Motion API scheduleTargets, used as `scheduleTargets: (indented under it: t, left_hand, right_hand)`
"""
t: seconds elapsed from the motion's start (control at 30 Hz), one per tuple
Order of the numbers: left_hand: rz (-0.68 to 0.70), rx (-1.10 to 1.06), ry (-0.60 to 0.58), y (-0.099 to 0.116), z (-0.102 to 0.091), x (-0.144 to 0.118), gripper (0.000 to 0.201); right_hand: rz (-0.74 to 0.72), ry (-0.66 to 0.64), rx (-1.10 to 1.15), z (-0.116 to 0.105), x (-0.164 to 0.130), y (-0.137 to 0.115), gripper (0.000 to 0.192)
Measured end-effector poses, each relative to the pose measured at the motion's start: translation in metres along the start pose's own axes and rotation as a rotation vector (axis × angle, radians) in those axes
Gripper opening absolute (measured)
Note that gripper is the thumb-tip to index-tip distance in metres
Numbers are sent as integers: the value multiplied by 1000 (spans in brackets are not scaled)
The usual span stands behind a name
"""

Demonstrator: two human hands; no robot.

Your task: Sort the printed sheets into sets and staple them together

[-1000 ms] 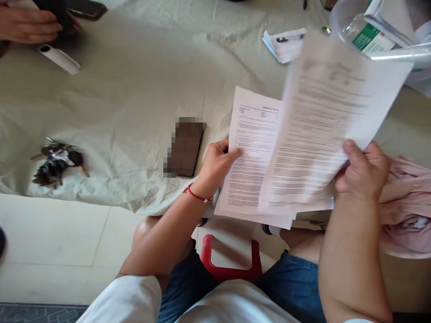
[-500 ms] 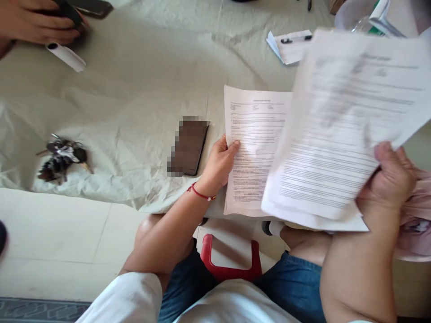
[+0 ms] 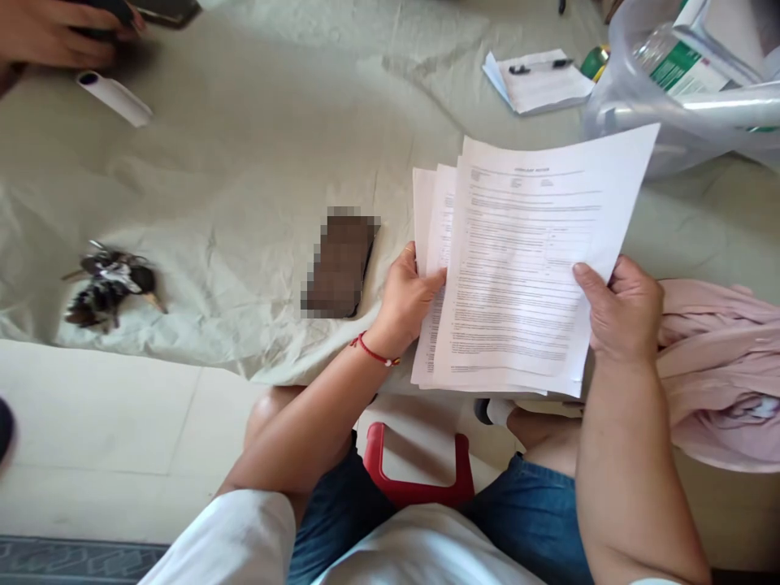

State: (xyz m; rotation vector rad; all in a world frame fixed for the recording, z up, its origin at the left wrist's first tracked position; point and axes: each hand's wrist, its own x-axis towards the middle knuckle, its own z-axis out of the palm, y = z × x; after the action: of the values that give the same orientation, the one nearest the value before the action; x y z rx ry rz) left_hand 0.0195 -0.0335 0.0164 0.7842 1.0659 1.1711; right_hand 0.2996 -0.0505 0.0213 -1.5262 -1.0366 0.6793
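Note:
Several printed paper sheets (image 3: 517, 276) overlap in a loose, fanned stack over the table's near edge. My left hand (image 3: 411, 296), with a red bracelet at the wrist, grips the left edges of the sheets, thumb on top. At the right edge, my right hand (image 3: 627, 309) pinches the papers with its thumb on the printed face and its fingers behind. A dark phone (image 3: 341, 264), partly pixelated, lies on the tablecloth left of my left hand. The lower sheets are mostly hidden by the top one.
A bunch of keys (image 3: 115, 284) lies at the left. Another person's hand (image 3: 67, 32) is near a paper roll (image 3: 115, 97). A notepad (image 3: 542, 81) with a pen stands by a clear plastic bin (image 3: 615, 106). Pink cloth (image 3: 719, 357) lies right; a red stool (image 3: 420, 487) is below.
My right hand has moved left and brought its blurred, raised sheets down over those in my left hand. The bin is now uncovered. The other person's hand has shifted slightly left.

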Motion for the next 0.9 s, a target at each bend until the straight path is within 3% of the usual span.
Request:
scheduleTargets:
  t: [0.1,0.33,0.5,0.67,0.9]
  left_hand:
    - [-10,-35,-11,-1,1,1,60]
    - [-38,-43,-11,1,3,0,70]
    - [-60,-107,-55,-3,-3,1,73]
    - [-101,-99,-108,-3,-6,3,63]
    - [-225,32,-190,7,-18,9,48]
  right_hand:
    - [0,4,15,-2,2,10,37]
    - [253,-177,99,2,3,19,63]
    - [233,-58,89,-3,8,22,66]
    - [403,-178,36,-8,2,11,60]
    - [298,-68,47,-18,6,11,55]
